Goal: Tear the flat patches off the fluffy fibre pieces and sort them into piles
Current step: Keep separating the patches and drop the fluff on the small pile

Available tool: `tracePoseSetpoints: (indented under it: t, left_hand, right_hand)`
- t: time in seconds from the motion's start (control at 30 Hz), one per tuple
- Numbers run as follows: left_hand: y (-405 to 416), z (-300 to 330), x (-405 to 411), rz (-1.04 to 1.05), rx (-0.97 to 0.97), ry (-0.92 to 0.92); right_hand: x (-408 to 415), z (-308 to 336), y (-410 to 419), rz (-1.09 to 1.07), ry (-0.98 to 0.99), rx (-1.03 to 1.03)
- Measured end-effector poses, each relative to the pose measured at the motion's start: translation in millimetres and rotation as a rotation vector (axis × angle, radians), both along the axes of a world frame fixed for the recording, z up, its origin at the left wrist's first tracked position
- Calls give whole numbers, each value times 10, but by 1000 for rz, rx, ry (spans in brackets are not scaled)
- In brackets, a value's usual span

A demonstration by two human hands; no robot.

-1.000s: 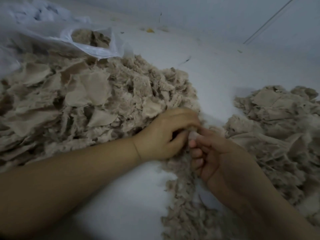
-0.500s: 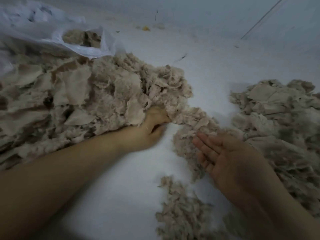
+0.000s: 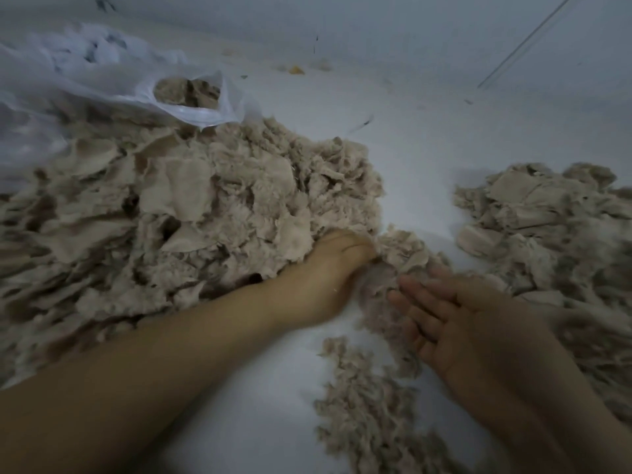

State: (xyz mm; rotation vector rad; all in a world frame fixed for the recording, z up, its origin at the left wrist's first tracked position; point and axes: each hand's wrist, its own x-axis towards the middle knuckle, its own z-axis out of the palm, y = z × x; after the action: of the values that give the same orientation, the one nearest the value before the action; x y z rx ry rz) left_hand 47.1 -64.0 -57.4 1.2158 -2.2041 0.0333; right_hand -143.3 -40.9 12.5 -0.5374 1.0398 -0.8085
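Observation:
A big heap of beige fluffy fibre pieces with flat patches [image 3: 178,213] fills the left. My left hand [image 3: 325,278] digs into its right edge; the thumb lies over a loose fibre clump [image 3: 400,254] and the fingers are buried under it, gripping it. My right hand [image 3: 455,323] is held flat beside that clump, fingers straight, the fingertips touching its fluff. A pile of mostly flat patches [image 3: 547,217] lies at the right. A smaller strip of fluffy fibre [image 3: 369,408] lies near the bottom centre.
A clear plastic bag [image 3: 201,112] holding more fibre lies behind the big heap, its mouth facing me. Everything rests on a white surface [image 3: 420,159] with a few scraps [image 3: 296,70] near the far edge.
One second ago both hands pinched one piece together. They then parted: my left hand went into the heap's edge and took a clump, and my right hand opened flat.

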Motion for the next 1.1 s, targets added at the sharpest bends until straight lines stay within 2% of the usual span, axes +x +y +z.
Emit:
tracePoseSetpoints:
  t: [0.07,0.1,0.17,0.23,0.5,0.7,0.87,0.93,1.0,1.1]
  left_hand:
    - [-65,51,-143,65,50,82]
    - [-106,87,-190,119,135,133]
    - [-151,101,-233,175,246,120]
    - [-102,89,-183,186,220,67]
    - [339,50,457,213,120,106]
    - [442,102,440,256,91,81]
    - [496,131,322,143,128,111]
    - [539,100,288,162,160,187]
    - [579,84,240,223,219,363]
    - [548,153,191,333,450,914]
  right_hand:
    - [105,29,-32,21,-15,-14]
    - [156,39,-52,30,-19,-19]
    - [236,32,-89,39,-26,-32]
    - [247,-23,-115,46,-18,-28]
    - [-16,-221,-27,130,51,22]
    - [-114,-157,53,149,-21,57]
    - [55,-90,38,154,-49,14]
    - [107,-105,24,152,-56,12]
    - [120,-147,11,145,-61,17]
    - [81,-227,-13,155,-46,22]
